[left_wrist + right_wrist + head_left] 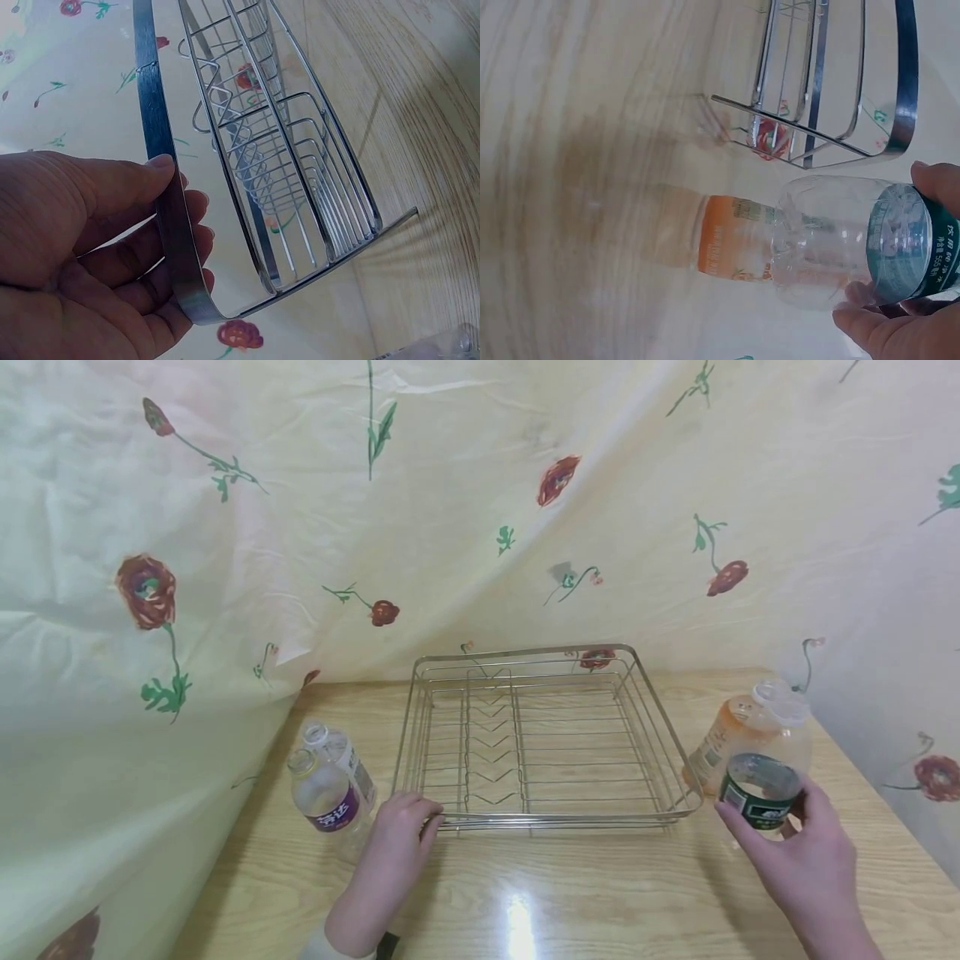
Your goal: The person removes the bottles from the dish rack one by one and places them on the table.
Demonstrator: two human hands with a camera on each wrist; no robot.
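My left hand (405, 827) holds the front left corner of a metal wire dish rack (671, 817). In the left wrist view, its thumb lies on the flat rim (154, 97) and its fingers curl behind. At the right, my right hand (813, 852) grips a clear plastic bottle (832, 199) around its green label (765, 817), thumb on one side and fingers on the other. An orange-labelled bottle (712, 747) stands just beyond it, outside the rack. Whether the held bottle touches the table cannot be told.
Left of the rack, two clear bottles stand close together: one with a purple label (336, 810), one with a whitish label (360, 772). The wood-grain table (585, 893) carries everything. Flowered cloth (450, 527) hangs behind and at both sides.
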